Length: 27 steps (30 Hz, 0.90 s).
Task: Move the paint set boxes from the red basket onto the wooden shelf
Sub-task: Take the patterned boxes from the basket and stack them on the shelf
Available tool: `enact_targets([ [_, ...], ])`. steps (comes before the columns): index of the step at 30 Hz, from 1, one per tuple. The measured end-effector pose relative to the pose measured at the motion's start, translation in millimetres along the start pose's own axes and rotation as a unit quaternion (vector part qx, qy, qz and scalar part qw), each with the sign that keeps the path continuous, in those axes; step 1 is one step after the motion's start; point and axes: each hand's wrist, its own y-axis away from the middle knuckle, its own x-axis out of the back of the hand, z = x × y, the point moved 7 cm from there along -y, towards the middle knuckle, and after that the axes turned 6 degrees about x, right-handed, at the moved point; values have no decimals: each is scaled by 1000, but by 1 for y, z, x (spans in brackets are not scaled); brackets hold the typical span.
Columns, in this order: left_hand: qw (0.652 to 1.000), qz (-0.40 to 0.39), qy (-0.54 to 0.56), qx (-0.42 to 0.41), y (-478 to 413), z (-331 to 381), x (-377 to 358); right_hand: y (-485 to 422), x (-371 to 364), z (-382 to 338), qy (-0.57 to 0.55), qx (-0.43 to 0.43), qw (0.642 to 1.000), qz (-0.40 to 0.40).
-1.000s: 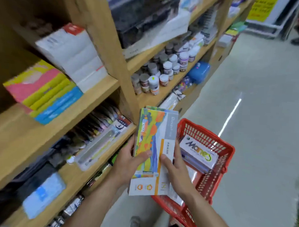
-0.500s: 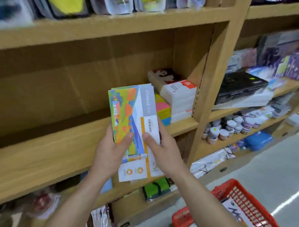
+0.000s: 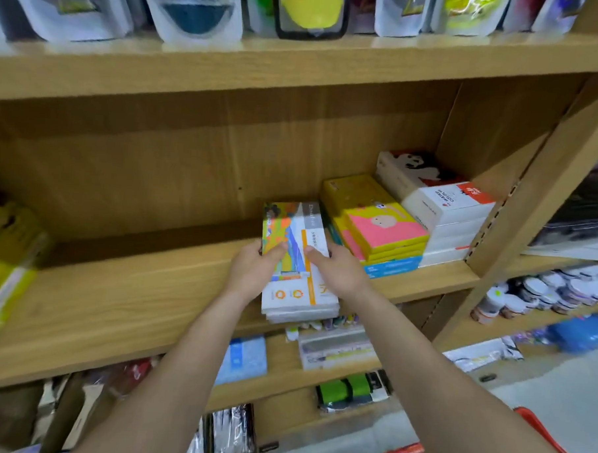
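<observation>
A stack of colourful paint set boxes (image 3: 295, 233) with white lower ends lies lengthwise on the wooden shelf (image 3: 133, 298), its near end jutting past the shelf's front edge. My left hand (image 3: 254, 270) grips the stack's left side and my right hand (image 3: 340, 271) grips its right side, thumbs on top. Only a sliver of the red basket (image 3: 548, 439) shows at the bottom right; its contents are out of view.
Right of the held stack sit yellow-and-pink boxes (image 3: 383, 226) on blue ones, then white watercolour boxes (image 3: 445, 212) against the upright. Yellow packs (image 3: 4, 271) lie at the far left. Bare shelf board lies between. Pouches hang above; paint jars (image 3: 545, 292) sit lower right.
Both hands carried the boxes up from over the basket and forward onto the middle shelf beside the yellow-pink stack. The view lifted from the basket to the shelf.
</observation>
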Motion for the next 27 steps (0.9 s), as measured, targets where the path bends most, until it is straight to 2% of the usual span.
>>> enact_targets([
  [3,991,-91,92,-43,24,-6,1,16,5,2,-68,13,998,-8],
  [5,979,-165,84,-80,52,-16,-2,44,8,9,-122,47,991,4],
  [8,972,-206,34,-106,72,-34,-12,77,-2,15,-70,99,993,-11],
  [12,978,-131,-132,-99,56,-23,-22,63,5,10,-23,110,992,53],
  [16,939,-43,-321,-112,25,-14,-38,64,34,15,73,105,974,186],
  [18,925,-28,-362,-110,11,-13,-41,82,49,20,140,112,946,269],
  [19,922,-27,-371,-108,4,-14,-43,91,53,24,167,114,938,283],
  [20,921,-24,-373,-107,-1,-14,-43,94,54,28,181,107,940,270],
  [24,933,-39,-340,-108,0,-13,-42,80,38,42,212,97,964,126],
  [27,952,-28,-283,-110,21,-8,-35,77,36,49,193,99,970,112],
])
